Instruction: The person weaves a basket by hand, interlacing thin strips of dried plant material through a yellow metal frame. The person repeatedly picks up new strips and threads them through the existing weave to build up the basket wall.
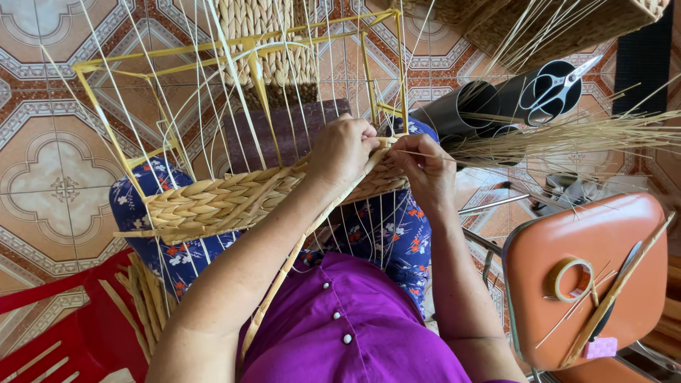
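Right at the middle of the frame both hands meet on the basket [234,198], which rests across the lap, presumably so its rim sits within easy reach. Left hand [342,150] is curled down over the woven band, fingers closed on the top edge as if pinning it steady. Right hand [425,170] is pinched narrow on a thin strand [418,153] that runs out toward the sheaf of straw [567,135] at upper right. The band's long axis lies left to right, tilting slightly up toward the hands; its yellow frame [241,44] and bare stakes point away to the top of the frame. Farther out, scissors [557,89] lie on dark tubes at upper right, and a tape roll [573,279] and a flat stick lie on the orange chair [560,241] at lower right
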